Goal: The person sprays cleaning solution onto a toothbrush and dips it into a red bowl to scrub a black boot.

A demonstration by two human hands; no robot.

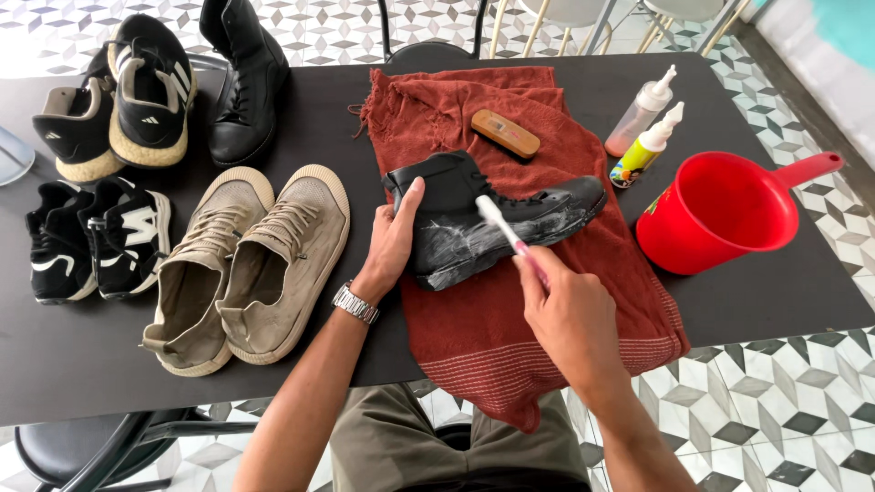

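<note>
A dark counter [756,301] is standing over a patterned tile floor [784,401], and a rust-red towel [510,328] is lying across its middle and hanging over the near edge. On the towel a black boot [456,228] is lying on its side, its flank smeared with white foam. The left hand [392,241] is pressing on the boot's ankle, fingers wrapped loosely around it, a metal watch [354,302] sitting on the wrist. The right hand [570,314] is gripping a toothbrush [501,228] with closed fingers, its white head touching the foamy leather. Beyond the boot a wooden brush [505,134] is resting on the towel. To the right, two squeeze bottles are lying tilted side by side: a clear pinkish one [641,114] and a smaller one with a bright yellow-green label [645,148]. Just beside them a red dipper [725,210] is sitting with its handle pointing right. On the left, a beige pair of sneakers [241,264] is lying nearest, black-and-white trainers [96,241] beside it, more trainers [123,96] and a second black boot [241,82] behind.
</note>
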